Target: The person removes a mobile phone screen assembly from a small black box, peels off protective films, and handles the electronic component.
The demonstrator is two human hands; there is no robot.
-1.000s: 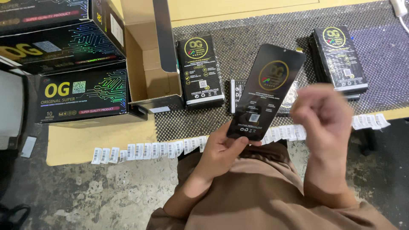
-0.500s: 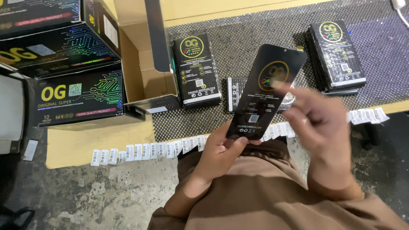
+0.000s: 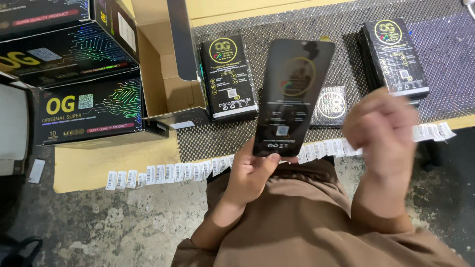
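**Slim black pack held up over the mat**

The left hand has a slim black pack by its bottom edge, fingers closed around it, thumb across the lower front. The pack stands nearly upright, leaning a little to the right, its printed face to the camera, raised above the near edge of the mat.

The right hand is just right of the pack, apart from it and blurred. It looks loosely curled; I cannot tell whether that grip has anything in it.

Behind the pack, flat on the mat, lies a small dark packet, half hidden by the pack's right edge. Left of the pack lies another black pack, flat and face up. Far right of the pack sits a stack of the same packs, also face up.

Left of the flat pack is an open carton, flap up, brown inside. Beyond it, further left, black boxes are piled up, printed with circuit patterns.

Below the pack, along the near edge of the tabletop, runs a strip of small white labels, from well left of the pack, passing behind the left hand, out to the right past the right hand. The person's brown sleeves fill the lower frame, over a grey floor.
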